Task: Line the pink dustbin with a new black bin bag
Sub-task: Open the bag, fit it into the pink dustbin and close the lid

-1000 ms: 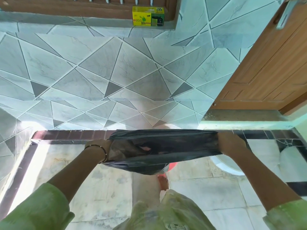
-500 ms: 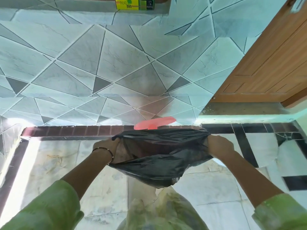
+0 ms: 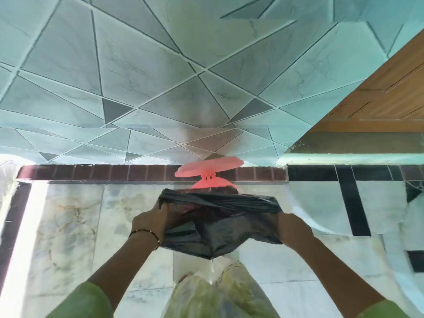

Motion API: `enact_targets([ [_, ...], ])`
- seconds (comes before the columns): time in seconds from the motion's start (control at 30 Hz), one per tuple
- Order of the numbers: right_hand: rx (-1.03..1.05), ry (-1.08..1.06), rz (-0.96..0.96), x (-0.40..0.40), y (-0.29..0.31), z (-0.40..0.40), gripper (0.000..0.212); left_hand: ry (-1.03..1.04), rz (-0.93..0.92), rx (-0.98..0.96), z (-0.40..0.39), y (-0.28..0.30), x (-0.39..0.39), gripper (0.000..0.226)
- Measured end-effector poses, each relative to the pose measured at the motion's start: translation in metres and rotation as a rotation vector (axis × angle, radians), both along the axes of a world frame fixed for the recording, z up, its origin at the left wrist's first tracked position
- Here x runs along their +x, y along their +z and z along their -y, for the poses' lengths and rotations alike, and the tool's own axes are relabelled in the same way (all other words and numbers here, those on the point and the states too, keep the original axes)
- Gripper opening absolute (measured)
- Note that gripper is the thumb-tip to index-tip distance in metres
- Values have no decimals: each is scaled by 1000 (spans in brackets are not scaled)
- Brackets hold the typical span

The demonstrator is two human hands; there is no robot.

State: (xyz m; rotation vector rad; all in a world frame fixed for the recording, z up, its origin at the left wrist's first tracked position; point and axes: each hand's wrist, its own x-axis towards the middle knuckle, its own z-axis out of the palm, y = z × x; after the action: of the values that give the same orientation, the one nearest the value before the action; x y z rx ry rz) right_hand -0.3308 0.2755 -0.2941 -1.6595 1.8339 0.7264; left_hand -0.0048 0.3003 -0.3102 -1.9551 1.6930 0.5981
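Note:
I hold a black bin bag (image 3: pixel 220 226) stretched open between both hands, low over the floor. My left hand (image 3: pixel 150 220) grips its left edge; my right hand (image 3: pixel 291 228) grips its right edge. Just beyond the bag stands the pink dustbin (image 3: pixel 213 183), mostly hidden behind the bag, with only its back rim showing. Its round pink lid (image 3: pixel 207 167) stands raised on a hinge against the tiled wall. The bag's bottom sags below my hands.
A grey-green tiled wall (image 3: pixel 160 76) rises right behind the bin. A brown wooden door (image 3: pixel 385 88) stands at the right above a step. The floor is pale marble (image 3: pixel 75 226) with black strips. My green-clothed legs (image 3: pixel 218 292) are below the bag.
The view has tilted down and closer to the floor. The pink lid and bin came into sight behind the bag. Both hands moved the open bag forward toward the bin.

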Motion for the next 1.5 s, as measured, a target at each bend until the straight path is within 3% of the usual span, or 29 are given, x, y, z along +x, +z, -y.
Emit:
enact_targets([
  [0.1,50,18,17,1,-33,6,26,99,-130,-17,-5,-35,-12,58],
  [0.27,65,-18,111,0,-96,4,27,171,-199,-12,-13,-94,-29,67],
  [0.43,249,187,365,30,-149,-18,58,481,-242,-128,-11,-148,-21,44],
  [0.53,304,363,445,50,-171,-25,69,732,-176,-194,-13,-175,-2,49],
  [0.6,304,417,466,62,-180,-28,79,781,-164,-249,-14,-185,8,50],
  [0.73,204,321,466,60,-193,-13,75,706,-237,-295,-12,-194,3,48],
  [0.9,-173,-26,200,4,-231,23,39,557,-346,-283,-5,-217,-13,44],
  [1.0,-196,-191,99,-25,-253,38,33,556,-355,-181,1,-240,-14,46],
  [1.1,-94,-24,113,-15,-270,37,42,518,-307,45,4,-264,-13,59],
  [1.17,60,187,253,6,-281,25,66,476,-312,134,0,-281,-12,63],
  [1.23,137,229,307,17,-291,16,50,439,-342,186,-10,-293,-8,62],
  [1.27,103,125,318,18,-293,16,41,434,-362,191,-16,-298,-5,62],
  [1.37,-34,-83,300,15,-305,9,14,427,-318,81,-31,-301,3,53],
  [1.5,253,221,399,35,-319,-24,16,186,-336,-181,-47,-305,-9,28],
])
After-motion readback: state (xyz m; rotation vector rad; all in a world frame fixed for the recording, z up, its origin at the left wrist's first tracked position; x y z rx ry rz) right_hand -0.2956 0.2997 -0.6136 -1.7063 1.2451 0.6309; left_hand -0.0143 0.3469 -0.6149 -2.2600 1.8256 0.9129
